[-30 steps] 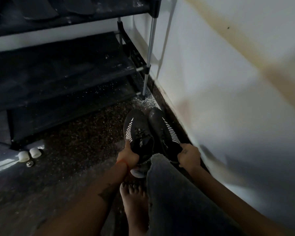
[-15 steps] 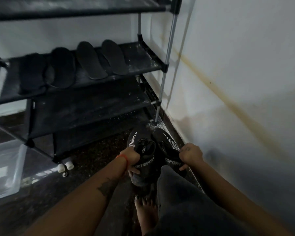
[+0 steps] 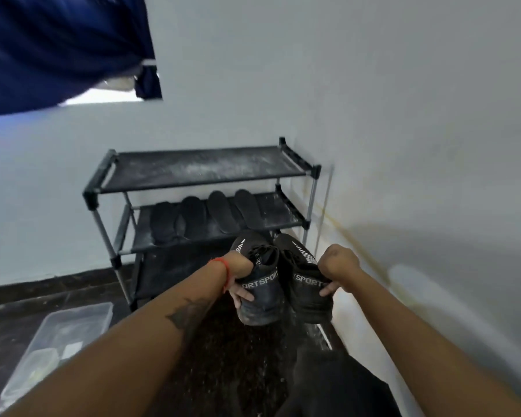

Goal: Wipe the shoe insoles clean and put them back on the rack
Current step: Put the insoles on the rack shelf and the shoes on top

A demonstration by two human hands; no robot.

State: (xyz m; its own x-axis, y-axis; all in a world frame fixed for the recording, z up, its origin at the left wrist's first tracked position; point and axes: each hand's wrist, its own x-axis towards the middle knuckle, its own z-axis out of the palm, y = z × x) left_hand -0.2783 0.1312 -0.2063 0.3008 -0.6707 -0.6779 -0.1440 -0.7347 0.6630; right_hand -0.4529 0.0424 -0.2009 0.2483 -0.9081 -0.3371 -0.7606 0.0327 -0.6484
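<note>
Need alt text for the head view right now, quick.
Each hand grips a black sneaker by its heel, left hand and right hand, held up before a black shoe rack with four dark insoles on its middle shelf.

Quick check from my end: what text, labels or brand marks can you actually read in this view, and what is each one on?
"ORTSPORT": heel band of the left shoe, held by the left hand; start of the word hidden.
"TSPORT": heel band of the right shoe, held by the right hand; partly hidden.
Tongue lettering on the left shoe: too blurred.
Clear plastic bin: nothing legible.

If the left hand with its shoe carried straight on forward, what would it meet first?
Probably the rack's second shelf, near the insoles; the left hand and left shoe point there, though depth is unclear.
</note>
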